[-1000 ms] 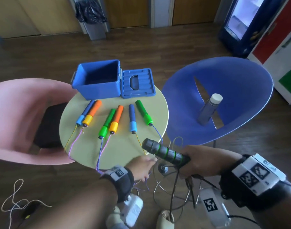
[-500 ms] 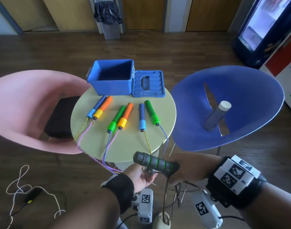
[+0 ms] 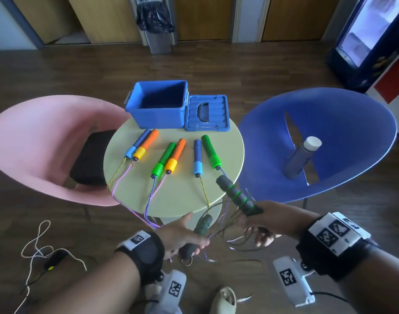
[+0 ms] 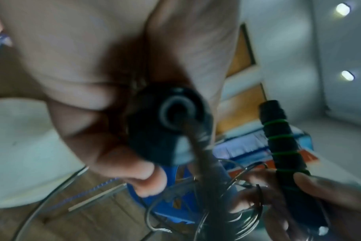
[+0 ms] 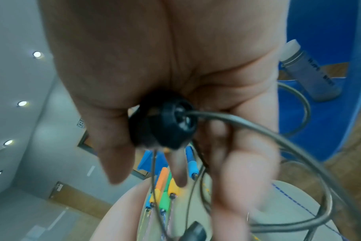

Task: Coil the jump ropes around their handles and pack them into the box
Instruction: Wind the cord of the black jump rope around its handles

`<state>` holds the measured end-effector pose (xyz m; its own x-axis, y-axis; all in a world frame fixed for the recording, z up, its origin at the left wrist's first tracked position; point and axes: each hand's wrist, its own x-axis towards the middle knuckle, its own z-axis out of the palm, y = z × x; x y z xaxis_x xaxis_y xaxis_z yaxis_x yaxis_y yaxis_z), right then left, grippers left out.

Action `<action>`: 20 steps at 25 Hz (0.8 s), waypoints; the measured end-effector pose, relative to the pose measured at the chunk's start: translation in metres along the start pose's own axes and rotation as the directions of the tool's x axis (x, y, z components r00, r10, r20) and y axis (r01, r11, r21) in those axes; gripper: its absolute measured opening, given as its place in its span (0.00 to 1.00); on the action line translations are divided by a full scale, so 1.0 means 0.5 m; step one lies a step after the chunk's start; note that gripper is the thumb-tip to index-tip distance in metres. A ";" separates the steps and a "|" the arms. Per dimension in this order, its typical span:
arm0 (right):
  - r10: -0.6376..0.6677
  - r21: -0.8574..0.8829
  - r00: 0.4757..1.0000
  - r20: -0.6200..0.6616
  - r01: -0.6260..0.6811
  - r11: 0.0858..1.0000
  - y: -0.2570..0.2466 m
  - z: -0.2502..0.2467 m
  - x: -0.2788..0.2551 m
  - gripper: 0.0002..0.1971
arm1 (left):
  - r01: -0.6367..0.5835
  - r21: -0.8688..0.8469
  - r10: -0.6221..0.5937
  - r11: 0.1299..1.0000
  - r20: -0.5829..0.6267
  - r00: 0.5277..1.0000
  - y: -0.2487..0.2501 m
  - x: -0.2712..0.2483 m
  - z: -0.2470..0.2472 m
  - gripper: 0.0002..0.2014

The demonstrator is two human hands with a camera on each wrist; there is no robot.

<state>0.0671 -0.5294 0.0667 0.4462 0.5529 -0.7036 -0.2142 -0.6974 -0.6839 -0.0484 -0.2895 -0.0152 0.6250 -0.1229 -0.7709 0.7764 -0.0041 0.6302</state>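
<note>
A black jump rope with green-ringed foam handles hangs in front of the round table (image 3: 230, 141). My left hand (image 3: 189, 240) grips one black handle (image 3: 202, 225) (image 4: 171, 124) below the table's near edge. My right hand (image 3: 259, 225) grips the other black handle (image 3: 236, 196) (image 5: 171, 127), which points up over the table edge. Its thin grey cord (image 3: 225, 230) (image 5: 278, 138) hangs in loose loops between both hands. The open blue box (image 3: 157, 105) stands at the table's far side, its lid (image 3: 206, 112) beside it.
Three pairs of coloured handles (image 3: 171, 159) lie in a row on the table, their ropes (image 3: 148, 209) trailing over the near edge. A pink chair (image 3: 35, 141) stands left. On a blue chair (image 3: 330, 123) to the right lies a grey bottle (image 3: 300, 159). A white cord (image 3: 42, 245) lies on the floor.
My left hand has taken hold of the second black handle and drawn it down and left. The right hand's handle has swung from lying sideways to pointing up at the table.
</note>
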 end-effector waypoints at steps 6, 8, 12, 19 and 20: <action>0.256 -0.402 0.963 0.085 -0.202 0.893 0.039 -0.011 -0.007 0.22 | 0.062 0.668 -0.103 0.741 0.023 0.994 0.025 -0.048 -0.076 0.18; 0.295 -0.400 0.949 0.108 -0.230 0.887 0.024 -0.015 -0.013 0.14 | 0.053 0.570 -0.109 0.820 0.065 0.992 0.032 -0.066 -0.070 0.11; 0.203 -0.225 0.971 0.130 -0.170 0.959 -0.021 -0.018 -0.035 0.12 | -0.085 0.413 0.063 0.907 0.068 0.996 0.057 -0.080 -0.037 0.15; -0.021 0.472 1.000 -0.013 0.025 0.881 -0.068 0.003 -0.024 0.13 | -0.426 -0.175 0.411 0.888 -0.118 0.904 0.160 -0.105 0.046 0.23; -0.042 0.439 0.999 -0.007 0.041 0.897 -0.075 0.008 -0.021 0.15 | -0.480 -0.150 0.460 0.864 -0.150 0.875 0.174 -0.106 0.059 0.25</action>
<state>0.0670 -0.5072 0.0989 0.4607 0.5785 -0.6731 -0.5558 -0.4033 -0.7270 -0.0165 -0.3127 0.0833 0.9164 0.0395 -0.3982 0.3826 0.2048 0.9009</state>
